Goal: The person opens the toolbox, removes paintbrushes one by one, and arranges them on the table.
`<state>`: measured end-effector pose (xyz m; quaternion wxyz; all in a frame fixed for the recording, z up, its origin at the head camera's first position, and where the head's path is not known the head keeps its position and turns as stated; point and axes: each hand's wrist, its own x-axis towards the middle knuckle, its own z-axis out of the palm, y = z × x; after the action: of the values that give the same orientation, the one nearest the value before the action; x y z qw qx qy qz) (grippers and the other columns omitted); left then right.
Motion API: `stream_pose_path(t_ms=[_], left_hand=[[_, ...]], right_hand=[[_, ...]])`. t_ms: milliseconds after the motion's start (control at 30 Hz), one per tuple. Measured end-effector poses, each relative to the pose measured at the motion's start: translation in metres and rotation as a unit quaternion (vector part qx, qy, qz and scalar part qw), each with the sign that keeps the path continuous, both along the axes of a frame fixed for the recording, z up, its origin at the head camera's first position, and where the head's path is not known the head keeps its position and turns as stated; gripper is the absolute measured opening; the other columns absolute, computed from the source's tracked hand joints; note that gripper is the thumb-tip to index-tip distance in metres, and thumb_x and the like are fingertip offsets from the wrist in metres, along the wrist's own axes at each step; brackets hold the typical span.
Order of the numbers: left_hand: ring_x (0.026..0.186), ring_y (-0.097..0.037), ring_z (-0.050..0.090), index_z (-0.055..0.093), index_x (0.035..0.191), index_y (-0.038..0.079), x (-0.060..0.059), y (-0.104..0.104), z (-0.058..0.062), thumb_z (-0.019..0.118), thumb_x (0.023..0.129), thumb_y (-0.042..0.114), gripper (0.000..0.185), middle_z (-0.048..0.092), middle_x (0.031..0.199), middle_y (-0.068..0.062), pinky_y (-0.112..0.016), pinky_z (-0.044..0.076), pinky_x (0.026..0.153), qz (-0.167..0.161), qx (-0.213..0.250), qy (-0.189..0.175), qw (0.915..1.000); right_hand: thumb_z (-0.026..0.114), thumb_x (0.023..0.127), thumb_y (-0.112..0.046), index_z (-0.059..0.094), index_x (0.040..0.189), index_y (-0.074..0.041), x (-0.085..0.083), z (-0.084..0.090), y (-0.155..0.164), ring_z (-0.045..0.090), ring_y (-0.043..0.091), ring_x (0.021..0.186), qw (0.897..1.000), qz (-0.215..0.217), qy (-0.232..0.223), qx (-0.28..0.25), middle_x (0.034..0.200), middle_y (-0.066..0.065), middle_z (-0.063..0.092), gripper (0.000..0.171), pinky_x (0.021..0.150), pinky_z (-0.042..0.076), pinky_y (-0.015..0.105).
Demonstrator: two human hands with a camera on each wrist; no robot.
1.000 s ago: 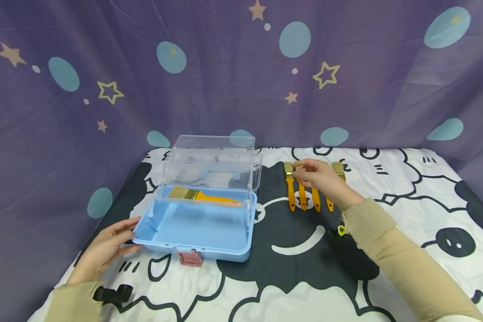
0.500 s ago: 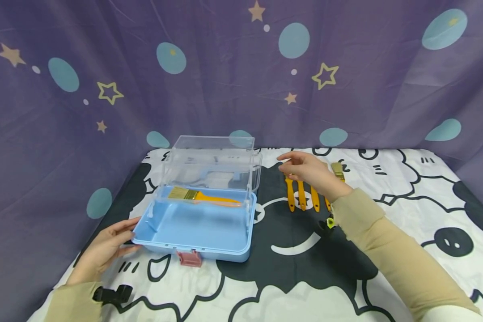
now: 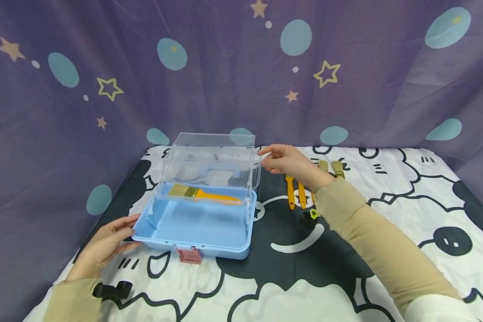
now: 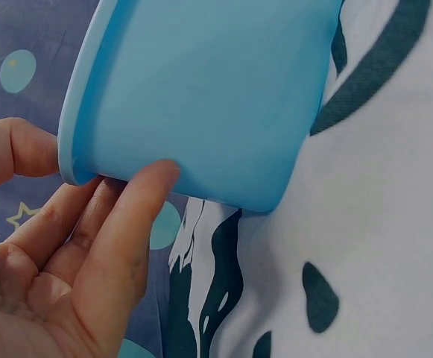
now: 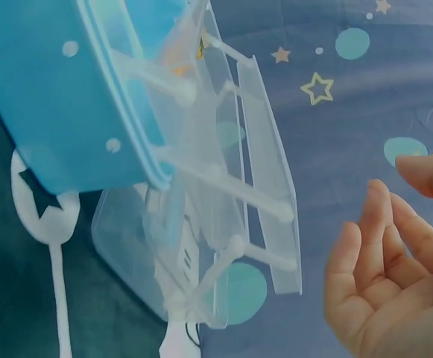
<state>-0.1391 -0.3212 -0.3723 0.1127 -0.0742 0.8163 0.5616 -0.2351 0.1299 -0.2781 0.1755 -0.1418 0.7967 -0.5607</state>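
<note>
1. The light-blue plastic storage box (image 3: 197, 226) sits on the surface, left of centre, on a black-and-white cartoon-print cloth (image 3: 290, 268); its clear plastic lid (image 3: 211, 156) stands raised behind it on clear side struts, and a red latch (image 3: 189, 255) hangs at the front edge.
2. One yellow-handled paintbrush with pale bristles (image 3: 201, 195) lies across the raised clear tray of the box, bristles to the left.
3. The left hand (image 3: 108, 241) is relaxed and open — its fingertips rest against the box's front-left corner; in the left wrist view the fingers (image 4: 138, 216) touch the underside of the blue rim without closing round it.
4. The right hand (image 3: 283, 161) hovers just beside the lid's right edge, fingers loosely spread and holding nothing; the right wrist view shows the open palm (image 5: 384, 291) near the clear struts, apart from them.
5. A row of loose yellow-handled brushes (image 3: 295, 194) lies on the cloth to the right of the box, well apart from it.
6. The right forearm in its beige sleeve (image 3: 366, 237) crosses in front of that row — the brush heads and some handles are covered, so their count cannot be told.
7. A small black clip-like object (image 3: 112, 290) sits by the left wrist; its shape is hard to make out.
8. A purple curtain with stars and blue spots (image 3: 225, 67) closes off the back and left side.
</note>
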Motion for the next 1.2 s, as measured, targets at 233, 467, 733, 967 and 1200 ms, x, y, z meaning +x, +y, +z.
stream_pose_path(t_ms=[233, 467, 733, 967, 1200], left_hand=[[0.089, 0.002, 0.060, 0.023, 0.145, -0.011, 0.000, 0.000, 0.001, 0.050, 0.092, 0.005, 0.061, 0.054, 0.125, 0.001, -0.031, 0.057, 0.076, 0.001, 0.001, -0.001, 1.0000], [0.088, 0.003, 0.060, 0.022, 0.145, -0.010, -0.001, 0.000, 0.003, 0.049, 0.092, 0.005, 0.062, 0.051, 0.130, -0.004, -0.031, 0.057, 0.077, -0.001, -0.003, -0.006, 1.0000], [0.089, 0.003, 0.060, 0.022, 0.146, -0.009, 0.000, 0.002, 0.002, 0.049, 0.092, 0.005, 0.062, 0.048, 0.135, -0.011, -0.032, 0.057, 0.077, 0.004, -0.007, -0.015, 0.9999], [0.088, 0.003, 0.060, 0.022, 0.145, -0.010, 0.000, 0.002, 0.003, 0.050, 0.092, 0.005, 0.062, 0.051, 0.130, -0.005, -0.031, 0.057, 0.076, 0.005, -0.007, -0.008, 0.9999], [0.088, 0.003, 0.060, 0.022, 0.145, -0.011, 0.000, 0.002, 0.001, 0.049, 0.092, 0.005, 0.061, 0.049, 0.133, -0.009, -0.031, 0.057, 0.076, 0.000, -0.007, -0.001, 1.0000]], right_hand=[[0.058, 0.093, -0.022, 0.053, 0.132, -0.013, -0.004, 0.008, -0.017, 0.054, 0.027, 0.111, 0.999, 0.029, 0.011, 0.012, 0.125, 0.016, 0.056, 0.040, 0.100, 0.045, 0.041], [0.058, 0.093, -0.019, 0.053, 0.132, -0.011, -0.007, 0.012, -0.036, 0.055, 0.029, 0.114, 0.998, 0.049, 0.020, 0.020, 0.121, 0.012, 0.058, 0.041, 0.100, 0.045, 0.043], [0.060, 0.092, -0.017, 0.054, 0.132, -0.014, -0.010, 0.012, -0.052, 0.057, 0.024, 0.108, 0.996, 0.075, 0.023, 0.033, 0.122, 0.011, 0.058, 0.041, 0.094, 0.049, 0.040], [0.061, 0.092, -0.017, 0.049, 0.137, -0.014, -0.013, 0.010, -0.063, 0.056, 0.027, 0.116, 0.993, 0.109, 0.008, 0.038, 0.130, 0.012, 0.056, 0.047, 0.092, 0.051, 0.038], [0.062, 0.091, -0.020, 0.048, 0.138, -0.016, -0.014, 0.003, -0.076, 0.057, 0.022, 0.113, 0.988, 0.130, 0.016, 0.076, 0.126, 0.009, 0.060, 0.049, 0.093, 0.050, 0.039]])
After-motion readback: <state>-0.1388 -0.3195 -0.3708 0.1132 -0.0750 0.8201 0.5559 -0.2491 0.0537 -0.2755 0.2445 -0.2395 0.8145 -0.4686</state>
